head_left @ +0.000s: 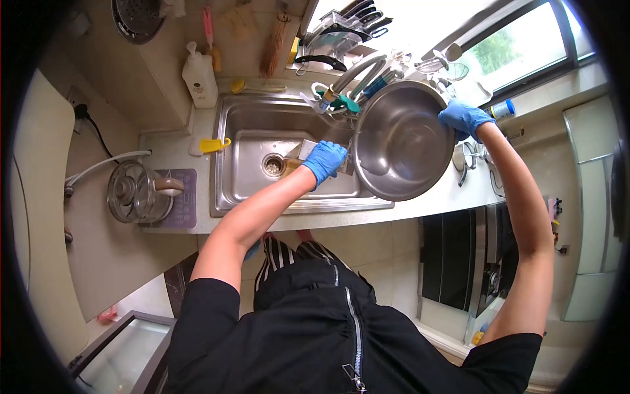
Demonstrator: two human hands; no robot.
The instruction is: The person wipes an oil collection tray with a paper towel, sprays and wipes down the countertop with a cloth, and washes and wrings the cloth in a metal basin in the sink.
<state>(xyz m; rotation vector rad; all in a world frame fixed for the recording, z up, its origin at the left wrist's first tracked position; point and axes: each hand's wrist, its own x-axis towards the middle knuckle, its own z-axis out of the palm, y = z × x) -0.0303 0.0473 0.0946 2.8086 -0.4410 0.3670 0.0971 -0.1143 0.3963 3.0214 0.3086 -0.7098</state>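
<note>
The large steel bowl (403, 141), round and grey with bright reflections along its smooth inner wall, is tipped so that its hollow faces the wearer, spanning the right end of the sink (252, 148) and the bench (453, 192) beside it. The blue-gloved right hand (464, 119) is closed on the bowl's right rim, while the left hand (326, 162), gloved alike, has curled fingers over the sink near the opposite rim (what it grips, if anything, I cannot tell). The faucet (346, 79) crowds the bowl's upper left edge, with more room leftward over the basin and toward the bench's front edge.
</note>
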